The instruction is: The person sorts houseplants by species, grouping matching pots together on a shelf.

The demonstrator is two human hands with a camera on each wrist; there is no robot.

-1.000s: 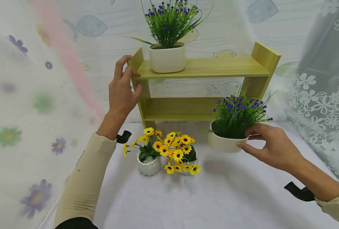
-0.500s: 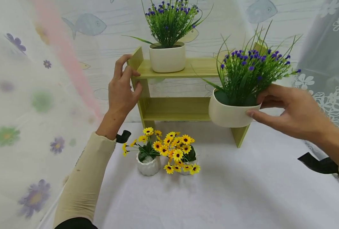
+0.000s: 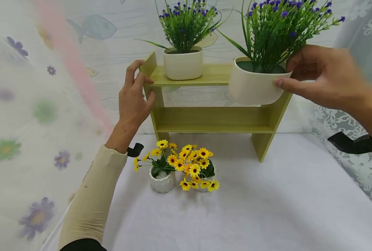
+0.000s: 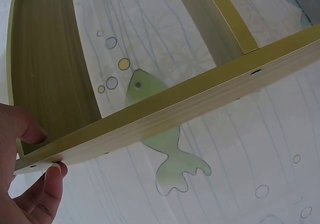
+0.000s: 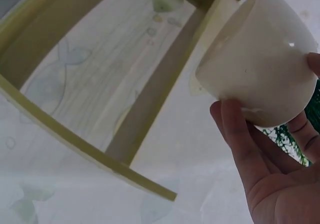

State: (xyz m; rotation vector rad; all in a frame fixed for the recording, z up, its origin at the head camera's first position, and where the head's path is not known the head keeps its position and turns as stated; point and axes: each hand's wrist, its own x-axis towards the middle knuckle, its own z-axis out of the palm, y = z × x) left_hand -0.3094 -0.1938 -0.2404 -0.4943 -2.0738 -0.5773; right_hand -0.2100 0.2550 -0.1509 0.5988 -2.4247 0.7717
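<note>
A white oval flowerpot of purple flowers and green grass is held up in my right hand, thumb outside the right rim and fingers behind. In the head view it overlaps the right half of the top board of a two-tier wooden shelf. The right wrist view shows the pot's smooth wall and base between the fingers. My left hand grips the shelf's left side panel; in the left wrist view its thumb and fingers pinch the panel edge. A matching flowerpot stands on the top board's left.
Two small white pots with yellow daisy-like flowers, the left one and the right one, stand on the white-covered table before the shelf. A fish-printed curtain hangs behind, with lace fabric at the right.
My right hand has lifted the purple flowerpot from low beside the yellow flowers up to the top board's height. My left hand has stayed on the shelf's side panel.
</note>
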